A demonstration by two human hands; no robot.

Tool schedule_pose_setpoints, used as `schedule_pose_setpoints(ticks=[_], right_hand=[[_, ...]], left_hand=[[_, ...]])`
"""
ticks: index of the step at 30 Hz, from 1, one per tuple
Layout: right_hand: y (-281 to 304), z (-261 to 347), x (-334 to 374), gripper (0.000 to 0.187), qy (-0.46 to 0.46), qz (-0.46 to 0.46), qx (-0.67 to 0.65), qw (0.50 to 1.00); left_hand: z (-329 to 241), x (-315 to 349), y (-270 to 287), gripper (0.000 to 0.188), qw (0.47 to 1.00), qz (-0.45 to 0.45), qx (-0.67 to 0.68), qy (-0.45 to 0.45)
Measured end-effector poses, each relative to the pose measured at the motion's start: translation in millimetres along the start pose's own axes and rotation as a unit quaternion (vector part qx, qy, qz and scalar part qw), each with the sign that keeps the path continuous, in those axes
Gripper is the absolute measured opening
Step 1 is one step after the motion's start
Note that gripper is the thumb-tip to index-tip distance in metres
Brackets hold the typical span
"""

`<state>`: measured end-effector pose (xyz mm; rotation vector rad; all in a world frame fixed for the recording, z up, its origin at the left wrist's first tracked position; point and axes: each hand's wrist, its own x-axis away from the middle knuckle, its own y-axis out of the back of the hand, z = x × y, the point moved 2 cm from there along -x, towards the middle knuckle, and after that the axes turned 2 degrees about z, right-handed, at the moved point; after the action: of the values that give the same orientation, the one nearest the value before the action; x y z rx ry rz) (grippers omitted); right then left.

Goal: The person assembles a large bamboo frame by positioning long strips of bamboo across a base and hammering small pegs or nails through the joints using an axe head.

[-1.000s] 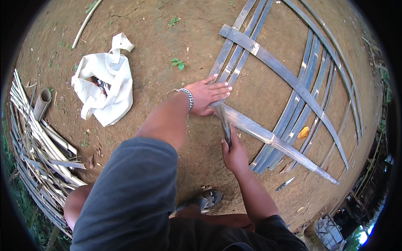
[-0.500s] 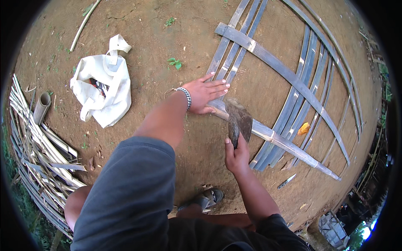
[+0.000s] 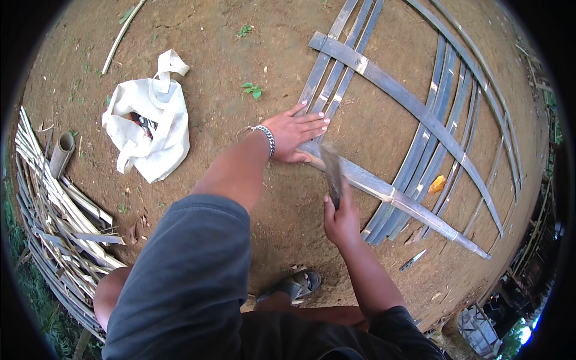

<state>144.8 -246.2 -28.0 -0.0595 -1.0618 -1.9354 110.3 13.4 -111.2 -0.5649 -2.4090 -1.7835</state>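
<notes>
My left hand [image 3: 295, 135] lies flat with its fingers stretched out, pressing on the near ends of three narrow bamboo strips [image 3: 327, 90] and the upper left end of a broad bamboo slat [image 3: 414, 209]. In my right hand [image 3: 344, 223] is a short, wide machete [image 3: 332, 169], gripped at its handle. Its dark, worn blade stands almost edge-on, over the broad slat, close to my left fingers. Motion smears the blade's tip, and I cannot tell whether it touches the bamboo.
Another broad slat [image 3: 414, 111] crosses several strips on the bare soil. A small knife [image 3: 412, 260] lies near my right forearm. To the left are a white bag [image 3: 171, 153] with tools inside, a bamboo tube [image 3: 60, 157] and a pile of split bamboo [image 3: 63, 210].
The machete has turned in my right hand, from showing its broad side to nearly edge-on. My left hand stays in place on the bamboo.
</notes>
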Motion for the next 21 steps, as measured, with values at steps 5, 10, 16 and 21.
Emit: schedule_pose_setpoints(ticks=[5, 10, 16, 21], right_hand=[[15, 5, -21, 0.068, -0.039, 0.082, 0.029, 0.995], [5, 0, -4, 0.069, 0.043, -0.013, 0.014, 0.999], [12, 6, -11, 0.067, -0.033, 0.075, 0.031, 0.996], [8, 7, -15, 0.064, -0.063, 0.082, 0.057, 0.993]], left_hand=[[3, 3, -6, 0.087, 1.0, -0.021, 0.015, -0.003], [0, 3, 1, 0.086, 1.0, -0.016, 0.001, -0.001], [3, 3, -4, 0.086, 0.998, -0.05, 0.027, -0.001], [2, 2, 0, 0.086, 0.999, -0.032, 0.023, 0.004]])
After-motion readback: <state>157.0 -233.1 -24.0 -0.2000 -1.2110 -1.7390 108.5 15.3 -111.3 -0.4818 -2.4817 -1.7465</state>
